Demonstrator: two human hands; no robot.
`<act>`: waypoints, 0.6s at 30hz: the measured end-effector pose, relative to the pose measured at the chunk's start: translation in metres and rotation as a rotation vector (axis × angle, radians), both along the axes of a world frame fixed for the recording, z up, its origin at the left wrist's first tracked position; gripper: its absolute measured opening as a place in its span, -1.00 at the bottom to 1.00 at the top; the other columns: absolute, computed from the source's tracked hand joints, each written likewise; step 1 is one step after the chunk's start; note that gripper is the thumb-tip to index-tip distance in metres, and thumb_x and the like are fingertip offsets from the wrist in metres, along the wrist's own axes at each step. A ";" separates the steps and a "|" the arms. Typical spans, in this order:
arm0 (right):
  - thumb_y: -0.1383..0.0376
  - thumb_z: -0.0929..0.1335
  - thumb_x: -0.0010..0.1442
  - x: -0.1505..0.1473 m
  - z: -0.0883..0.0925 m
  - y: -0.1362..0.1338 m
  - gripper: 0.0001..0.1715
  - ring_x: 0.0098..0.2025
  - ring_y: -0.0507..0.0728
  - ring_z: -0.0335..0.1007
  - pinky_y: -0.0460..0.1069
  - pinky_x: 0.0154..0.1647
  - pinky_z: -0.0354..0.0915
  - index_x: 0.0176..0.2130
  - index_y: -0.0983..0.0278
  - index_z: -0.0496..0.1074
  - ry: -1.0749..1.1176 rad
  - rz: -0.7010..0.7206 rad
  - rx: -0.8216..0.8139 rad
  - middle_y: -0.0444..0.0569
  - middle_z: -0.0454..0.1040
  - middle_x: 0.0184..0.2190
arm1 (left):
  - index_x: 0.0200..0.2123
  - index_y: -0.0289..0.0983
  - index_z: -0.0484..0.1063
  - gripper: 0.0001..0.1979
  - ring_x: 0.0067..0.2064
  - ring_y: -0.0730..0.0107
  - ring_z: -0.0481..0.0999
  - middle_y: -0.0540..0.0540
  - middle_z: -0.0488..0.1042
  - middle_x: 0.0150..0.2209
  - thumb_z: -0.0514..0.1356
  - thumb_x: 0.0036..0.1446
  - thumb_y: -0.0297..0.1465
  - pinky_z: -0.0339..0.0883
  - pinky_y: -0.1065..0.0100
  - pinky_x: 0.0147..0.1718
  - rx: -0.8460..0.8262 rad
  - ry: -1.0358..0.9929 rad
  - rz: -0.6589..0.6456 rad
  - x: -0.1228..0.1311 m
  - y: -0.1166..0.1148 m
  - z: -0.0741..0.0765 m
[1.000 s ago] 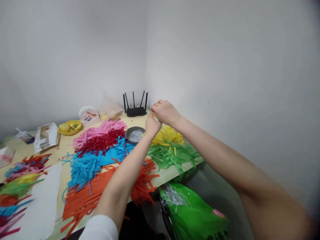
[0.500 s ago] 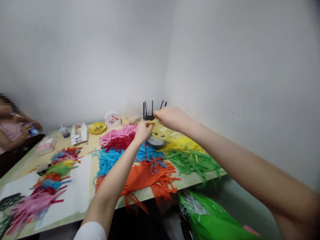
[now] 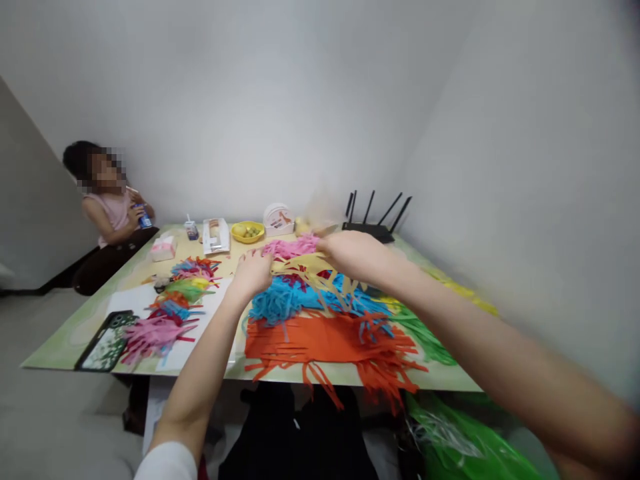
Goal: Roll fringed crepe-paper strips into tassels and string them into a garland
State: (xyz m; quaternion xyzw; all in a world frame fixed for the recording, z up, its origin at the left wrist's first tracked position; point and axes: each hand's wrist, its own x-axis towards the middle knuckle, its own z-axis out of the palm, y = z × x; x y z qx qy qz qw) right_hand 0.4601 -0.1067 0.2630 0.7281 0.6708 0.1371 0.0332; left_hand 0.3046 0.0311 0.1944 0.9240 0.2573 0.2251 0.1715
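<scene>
1. The left hand (image 3: 255, 272) and right hand (image 3: 350, 255) are both pinching a yellow fringed paper (image 3: 311, 270), fingers closed on its uncut edge.
2. The paper is hanging stretched above the blue fringe (image 3: 280, 303), letting its strips dangle free of the surface (image 3: 75, 330).

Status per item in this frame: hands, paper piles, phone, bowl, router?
left hand: closed on yellow fringed paper strip
right hand: gripping the strip's other end
yellow fringed paper strip: held stretched above the table, fringe hanging
orange fringed paper sheet: flat, fringe over the table edge
blue shredded paper pile: loose heap
black smartphone: lying flat
yellow bowl: upright, holding fruit
black router: antennas raised
</scene>
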 end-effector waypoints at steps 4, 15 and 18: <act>0.32 0.31 0.22 -0.025 -0.009 0.004 -0.80 -0.33 0.16 0.49 -0.03 -0.37 0.21 -0.26 0.26 0.55 0.177 0.142 -0.093 0.07 0.60 -0.33 | 0.11 -0.28 0.39 -0.47 0.24 0.05 0.30 -0.28 0.36 0.20 0.28 0.03 -0.32 0.15 0.13 0.21 -0.025 -0.130 -0.247 -0.023 -0.016 -0.001; 0.01 0.32 0.18 -0.006 -0.062 -0.035 -0.61 -0.57 0.01 0.19 -0.09 -0.53 0.11 -0.42 0.28 0.36 1.149 0.161 -0.057 -0.19 0.33 -0.59 | -0.38 -0.32 0.41 -0.71 -0.44 0.48 0.37 0.03 0.41 -0.45 0.18 0.12 -0.17 0.22 0.48 -0.46 -0.724 -0.148 -0.280 -0.057 -0.025 -0.025; 0.05 0.33 0.17 -0.011 -0.080 -0.044 -0.66 -0.47 0.03 0.28 -0.09 -0.45 0.18 -0.35 0.29 0.41 1.234 0.132 0.088 -0.14 0.39 -0.49 | -0.37 -0.31 0.40 -0.72 -0.45 0.48 0.35 0.02 0.38 -0.45 0.16 0.13 -0.18 0.20 0.49 -0.48 -0.746 -0.186 -0.211 -0.059 -0.036 -0.030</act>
